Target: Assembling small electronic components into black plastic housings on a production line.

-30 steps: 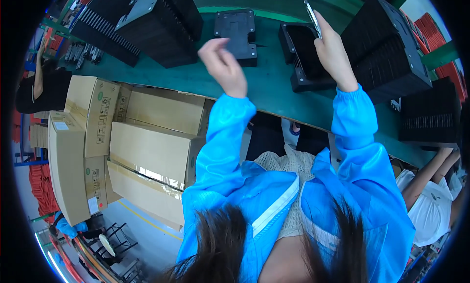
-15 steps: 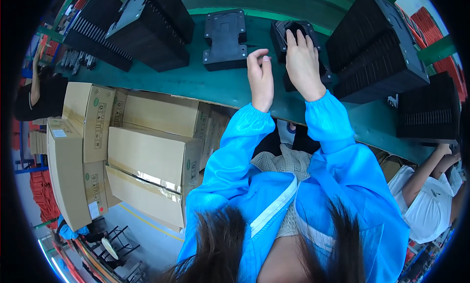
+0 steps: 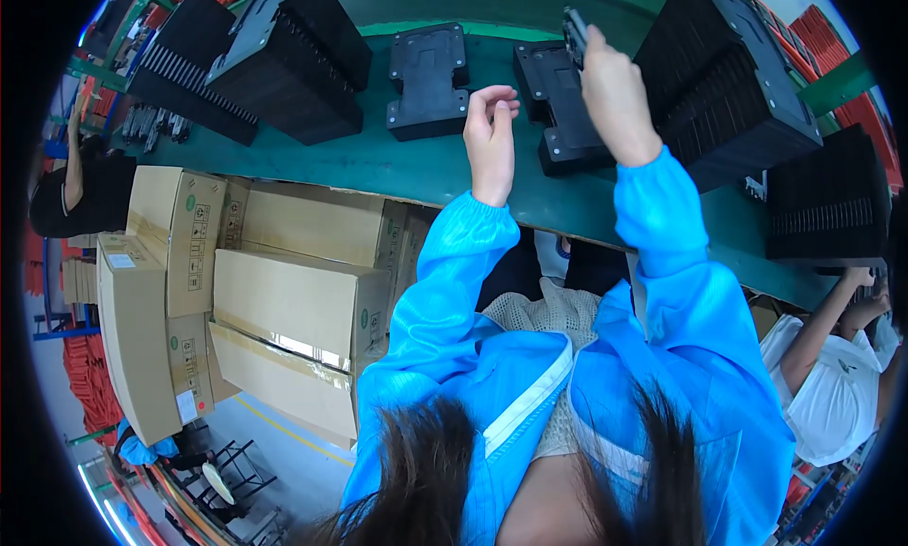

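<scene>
My right hand (image 3: pixel 615 92) is closed around a slender dark metal part (image 3: pixel 574 37), which sticks up past the fingertips; its exact kind is not clear. It is raised above a black block-shaped fixture (image 3: pixel 566 111) with a notched outline and pale round studs at its corners. My left hand (image 3: pixel 490 144) hovers at the left side of that fixture, fingers loosely curled and nothing visible in them. A second similar black fixture (image 3: pixel 426 83) lies flat on the green bench, just left of my left hand.
Tall stacks of black fixtures stand on the green bench (image 3: pixel 312 163), left (image 3: pixel 284 69) and right (image 3: pixel 728 83). Small metal parts (image 3: pixel 151 125) lie at far left. Cardboard boxes (image 3: pixel 284 295) are piled below the bench edge. Other people work at far left and right.
My right hand has lifted off the right fixture and now holds the dark metal part above it. My left hand has shifted slightly left, its fingers curled more.
</scene>
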`<state>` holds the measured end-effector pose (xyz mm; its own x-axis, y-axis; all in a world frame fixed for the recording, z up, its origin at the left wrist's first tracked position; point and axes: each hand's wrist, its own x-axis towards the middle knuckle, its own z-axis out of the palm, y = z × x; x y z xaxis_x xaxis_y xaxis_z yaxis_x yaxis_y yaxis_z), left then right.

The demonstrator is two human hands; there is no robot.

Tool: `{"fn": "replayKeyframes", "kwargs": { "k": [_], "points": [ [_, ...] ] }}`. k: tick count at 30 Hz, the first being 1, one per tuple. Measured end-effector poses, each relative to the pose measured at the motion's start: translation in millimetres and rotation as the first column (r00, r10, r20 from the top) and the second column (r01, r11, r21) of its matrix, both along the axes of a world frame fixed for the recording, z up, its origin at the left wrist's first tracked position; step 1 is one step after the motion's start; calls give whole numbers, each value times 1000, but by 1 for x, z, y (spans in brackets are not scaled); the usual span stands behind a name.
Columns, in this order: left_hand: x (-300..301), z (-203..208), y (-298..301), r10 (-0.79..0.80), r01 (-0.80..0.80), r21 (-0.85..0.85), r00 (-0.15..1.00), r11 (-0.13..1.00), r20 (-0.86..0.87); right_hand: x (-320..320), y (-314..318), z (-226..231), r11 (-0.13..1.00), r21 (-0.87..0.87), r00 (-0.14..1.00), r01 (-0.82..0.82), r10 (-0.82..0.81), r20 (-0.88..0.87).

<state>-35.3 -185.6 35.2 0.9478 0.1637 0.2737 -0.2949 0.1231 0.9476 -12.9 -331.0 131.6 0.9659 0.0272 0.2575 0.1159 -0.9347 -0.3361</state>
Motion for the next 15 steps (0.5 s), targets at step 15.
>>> {"fn": "replayKeyframes", "kwargs": {
  "k": [15],
  "points": [
    [-76,83,-56,-483,442,-721,859,534,168,-129,-44,-4,90,988,906,-127,416,79]
  ]
}}
